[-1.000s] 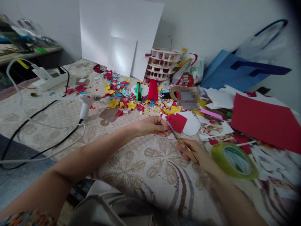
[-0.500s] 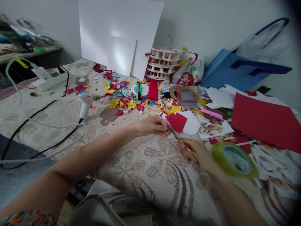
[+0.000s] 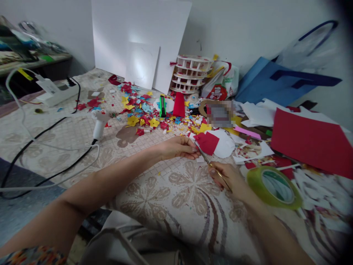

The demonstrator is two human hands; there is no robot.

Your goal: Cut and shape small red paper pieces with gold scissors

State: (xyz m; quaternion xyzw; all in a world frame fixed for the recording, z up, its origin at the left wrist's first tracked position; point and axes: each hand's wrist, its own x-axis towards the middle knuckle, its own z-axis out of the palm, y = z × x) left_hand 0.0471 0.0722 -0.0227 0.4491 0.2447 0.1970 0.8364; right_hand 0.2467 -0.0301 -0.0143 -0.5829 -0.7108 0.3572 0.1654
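Observation:
My right hand (image 3: 224,176) is closed around the gold handles of a pair of scissors (image 3: 204,157), whose blades point up and left to the fingertips of my left hand (image 3: 182,148). That left hand pinches its thumb and fingers together at the blade tips. Whatever lies in the pinch is too small to make out; a whitish bit shows by the fingers. Just beyond the blades, a piece of red paper (image 3: 209,143) overlaps a white paper disc (image 3: 224,144) on the table.
A roll of clear yellowish tape (image 3: 252,180) lies right of my right hand, near a red sheet (image 3: 309,141). Paper flowers and scraps (image 3: 133,120) cover the middle. A white glue gun (image 3: 99,127) with cables stands left. Behind are a tiered white round structure (image 3: 190,75) and blue bag (image 3: 256,81).
Both hands and the scissors stay almost in the same place. The whole view has shifted very slightly; nothing else visibly differs.

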